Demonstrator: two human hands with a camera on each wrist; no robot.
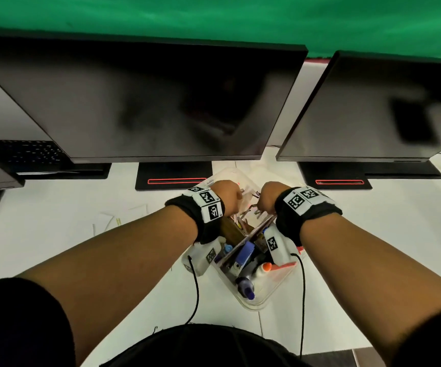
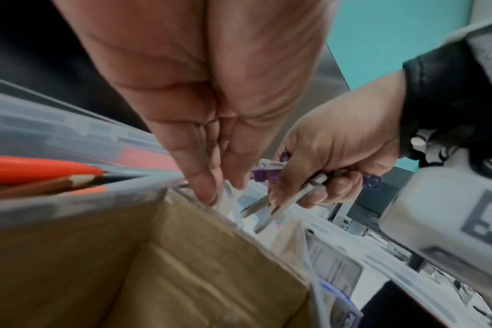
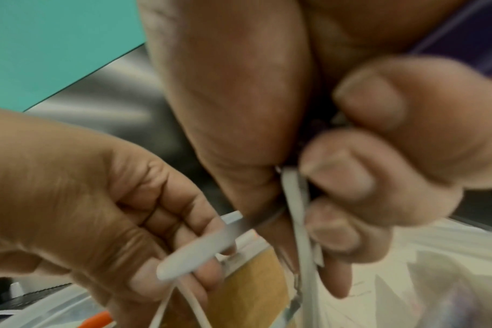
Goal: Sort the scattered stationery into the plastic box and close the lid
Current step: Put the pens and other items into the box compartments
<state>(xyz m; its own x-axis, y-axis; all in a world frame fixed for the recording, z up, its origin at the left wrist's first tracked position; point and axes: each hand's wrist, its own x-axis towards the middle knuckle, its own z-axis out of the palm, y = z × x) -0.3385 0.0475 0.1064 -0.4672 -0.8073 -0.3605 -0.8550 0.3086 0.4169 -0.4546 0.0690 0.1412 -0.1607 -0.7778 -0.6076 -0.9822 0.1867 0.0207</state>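
Head view: both hands are working over the plastic box (image 1: 256,300); right hand (image 2: 332,159) is gripping stiff, light metal compasses (image 2: 270,206) mid-leg, left hand (image 2: 200,124) is pinching a thin white strip (image 3: 194,248).

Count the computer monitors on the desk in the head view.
2 show their screens. The large monitor stands behind the left hand; the second monitor stands to the right, behind the right hand. Partial dark edges at far left might be more.

A white desk (image 1: 55,234) is seen beneath two dark, switched-off monitors (image 1: 145,102) (image 1: 373,107), each on a black base with a red-lit strip (image 1: 177,180). A black keyboard (image 1: 20,152) is set at far left. A green backdrop (image 1: 214,19) is hung behind.
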